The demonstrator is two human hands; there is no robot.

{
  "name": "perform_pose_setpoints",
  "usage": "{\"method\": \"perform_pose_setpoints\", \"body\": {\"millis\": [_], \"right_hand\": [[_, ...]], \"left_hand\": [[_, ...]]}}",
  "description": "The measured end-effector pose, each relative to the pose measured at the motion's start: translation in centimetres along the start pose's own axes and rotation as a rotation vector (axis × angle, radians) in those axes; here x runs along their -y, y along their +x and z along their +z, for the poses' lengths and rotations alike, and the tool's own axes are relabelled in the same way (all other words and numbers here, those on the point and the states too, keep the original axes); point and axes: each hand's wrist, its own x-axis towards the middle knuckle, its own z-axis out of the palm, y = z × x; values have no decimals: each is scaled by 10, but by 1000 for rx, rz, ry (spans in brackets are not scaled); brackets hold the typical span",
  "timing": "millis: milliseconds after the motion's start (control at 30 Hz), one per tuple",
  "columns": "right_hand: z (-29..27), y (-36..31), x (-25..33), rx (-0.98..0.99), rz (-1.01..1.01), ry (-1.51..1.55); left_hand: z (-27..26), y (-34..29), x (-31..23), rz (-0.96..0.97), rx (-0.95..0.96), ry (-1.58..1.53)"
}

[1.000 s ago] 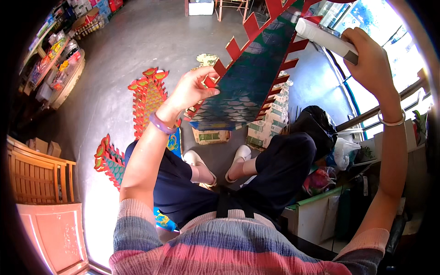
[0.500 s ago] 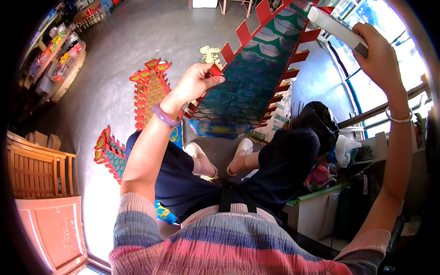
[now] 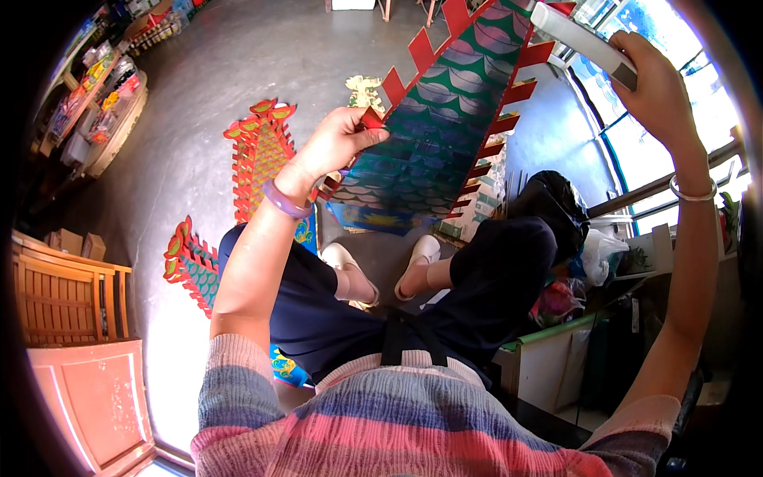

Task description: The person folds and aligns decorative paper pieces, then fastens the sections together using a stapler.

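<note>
In front of me stands a tall, tapering green panel (image 3: 421, 143) painted with scales, with red pointed tabs along both edges. My left hand (image 3: 342, 143) is closed in a pinch on one red tab (image 3: 372, 118) at the panel's left edge. My right hand (image 3: 652, 87), raised at the upper right, is closed round the near end of a long white tool (image 3: 576, 36). I cannot make out its exact kind. The tool's rounded far end is by the panel's upper right edge; whether they touch is unclear.
Two smaller scaled pieces with red tabs, one orange (image 3: 262, 159) and one green (image 3: 195, 266), stand left on the floor. Bags (image 3: 552, 207) and a cabinet (image 3: 548, 362) lie right of my knees. A wooden chair (image 3: 71, 294) and loaded shelves (image 3: 103, 111) are at the left.
My right hand and the white tool have shifted slightly up and left. The panel has tilted a little, so its scales catch more light. My left hand keeps its pinch on the tab.
</note>
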Motion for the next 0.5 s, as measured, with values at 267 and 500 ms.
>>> {"method": "perform_pose_setpoints", "body": {"millis": [267,500], "right_hand": [[4,-4,-13,23,-34,19],[-21,12,35,85,82,156]], "left_hand": [[7,3,8,72,-68,-65],[-9,4,14,38,-150,-80]]}}
